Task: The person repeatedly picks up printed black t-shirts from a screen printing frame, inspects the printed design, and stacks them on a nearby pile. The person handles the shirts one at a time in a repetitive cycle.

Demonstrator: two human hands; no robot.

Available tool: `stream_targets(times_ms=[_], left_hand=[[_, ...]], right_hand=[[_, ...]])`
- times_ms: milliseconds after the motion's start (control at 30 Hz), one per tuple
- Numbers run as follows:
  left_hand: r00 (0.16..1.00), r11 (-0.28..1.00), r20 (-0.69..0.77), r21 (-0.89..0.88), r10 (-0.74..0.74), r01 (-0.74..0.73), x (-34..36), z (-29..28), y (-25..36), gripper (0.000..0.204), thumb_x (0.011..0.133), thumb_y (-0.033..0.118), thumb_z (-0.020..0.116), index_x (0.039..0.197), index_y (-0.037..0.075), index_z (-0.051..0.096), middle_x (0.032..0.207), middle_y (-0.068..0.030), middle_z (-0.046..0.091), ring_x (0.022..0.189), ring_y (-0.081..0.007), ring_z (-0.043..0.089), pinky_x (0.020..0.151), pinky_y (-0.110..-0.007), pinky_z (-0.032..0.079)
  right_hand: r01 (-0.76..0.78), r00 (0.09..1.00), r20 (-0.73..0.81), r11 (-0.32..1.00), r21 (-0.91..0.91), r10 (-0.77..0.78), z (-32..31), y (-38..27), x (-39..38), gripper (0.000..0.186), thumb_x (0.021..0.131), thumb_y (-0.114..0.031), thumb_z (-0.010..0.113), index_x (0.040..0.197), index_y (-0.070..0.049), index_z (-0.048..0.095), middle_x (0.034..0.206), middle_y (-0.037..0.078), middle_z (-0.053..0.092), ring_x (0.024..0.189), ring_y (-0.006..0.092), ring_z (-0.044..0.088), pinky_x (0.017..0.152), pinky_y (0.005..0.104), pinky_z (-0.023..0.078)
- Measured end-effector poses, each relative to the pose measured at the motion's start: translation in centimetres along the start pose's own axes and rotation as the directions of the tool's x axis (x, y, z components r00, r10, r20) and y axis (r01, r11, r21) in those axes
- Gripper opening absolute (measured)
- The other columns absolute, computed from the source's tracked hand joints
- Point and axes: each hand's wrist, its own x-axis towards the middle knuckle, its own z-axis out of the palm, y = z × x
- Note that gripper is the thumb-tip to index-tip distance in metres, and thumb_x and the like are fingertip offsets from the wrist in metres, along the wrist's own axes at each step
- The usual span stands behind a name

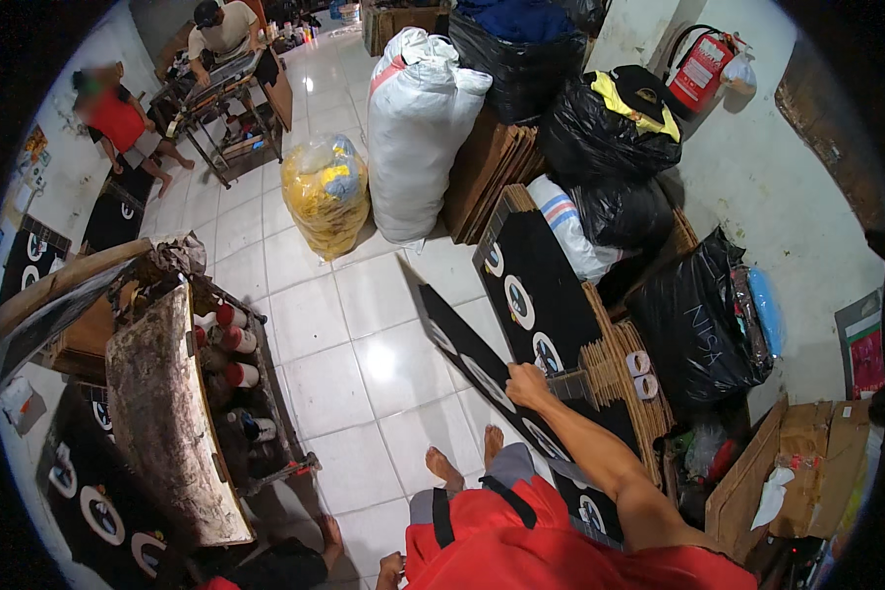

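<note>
My right hand (pixel 527 385) is closed round the upper edge of a long black panel (pixel 462 354) printed with white round shapes. The panel stands tilted in front of my right side, its far end angled over the tiled floor. Just right of it, similar black printed panels (pixel 551 285) lean upright in a row, with brown corrugated edges showing. My left hand (pixel 391 567) hangs low beside my red shirt, at the bottom edge of the view. Its fingers look curled and nothing shows in them.
A cart (pixel 157 413) with a stained board and red-lidded jars stands left, a person's foot (pixel 331 541) near it. Ahead are a yellow bag (pixel 326 202) and a tall white sack (pixel 413 147). Black bags (pixel 703 324) and an open carton (pixel 806 462) line the right. Two people are at the far left.
</note>
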Motion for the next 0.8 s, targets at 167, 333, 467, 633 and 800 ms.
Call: stream_targets(times_ms=[167, 333, 467, 633, 800], left_hand=[[0.973, 0.793, -0.112, -0.602, -0.201, 0.095, 2.6, -1.6, 4.7, 0.038, 0.092, 0.027, 0.037, 0.123, 0.008, 0.049, 0.103, -0.0125, 0.062, 0.083, -0.0246, 0.061, 0.069, -0.036, 0.048], [0.949, 0.752, -0.303, -0.605, 0.085, -0.26, 1.8, -6.4, 19.1, 0.05, 0.09, 0.022, 0.037, 0.137, 0.008, 0.033, 0.11, -0.0118, 0.061, 0.091, -0.0212, 0.06, 0.082, -0.039, 0.044], [0.917, 0.647, -0.378, -0.67, 0.125, -0.364, -1.9, -6.7, 28.2, 0.062, 0.081, 0.009, 0.05, 0.139, 0.002, 0.029, 0.119, -0.0142, 0.056, 0.102, -0.024, 0.057, 0.092, -0.04, 0.04], [0.934, 0.706, -0.356, -0.663, -0.005, -0.249, -2.0, -2.0, 30.9, 0.061, 0.081, 0.009, 0.052, 0.138, 0.003, 0.03, 0.116, -0.0131, 0.058, 0.098, -0.0221, 0.058, 0.088, -0.039, 0.042], [0.942, 0.717, -0.233, -0.697, -0.243, 0.012, -2.0, 5.8, 26.1, 0.056, 0.084, 0.011, 0.051, 0.137, 0.005, 0.034, 0.111, -0.0116, 0.061, 0.092, -0.0212, 0.061, 0.082, -0.039, 0.044]], right_hand=[[-0.156, 0.987, 0.051, 0.988, 0.02, 0.155, 1.2, 5.9, -1.4, 0.023, 0.071, -0.012, 0.057, 0.088, 0.003, 0.059, 0.082, 0.027, 0.062, 0.084, 0.0412, 0.061, 0.079, 0.0489, 0.046], [-0.255, 0.967, -0.009, 0.965, 0.057, 0.256, 1.7, 11.0, 0.0, 0.027, 0.073, -0.012, 0.057, 0.094, 0.004, 0.059, 0.083, 0.027, 0.062, 0.085, 0.0419, 0.06, 0.08, 0.0489, 0.046], [-0.31, 0.951, 0.012, 0.946, 0.091, 0.31, 2.0, 14.9, 3.5, 0.03, 0.074, -0.013, 0.058, 0.098, 0.003, 0.058, 0.085, 0.028, 0.061, 0.086, 0.0424, 0.06, 0.08, 0.0501, 0.046], [-0.367, 0.928, -0.007, 0.919, 0.145, 0.371, 2.8, 19.0, 10.8, 0.036, 0.076, -0.013, 0.06, 0.107, 0.005, 0.056, 0.088, 0.028, 0.061, 0.088, 0.0437, 0.059, 0.079, 0.0502, 0.045], [-0.381, 0.923, 0.017, 0.909, 0.172, 0.384, 3.6, 21.9, 18.0, 0.039, 0.079, -0.014, 0.06, 0.113, 0.005, 0.054, 0.093, 0.027, 0.062, 0.092, 0.042, 0.059, 0.083, 0.0475, 0.045]])
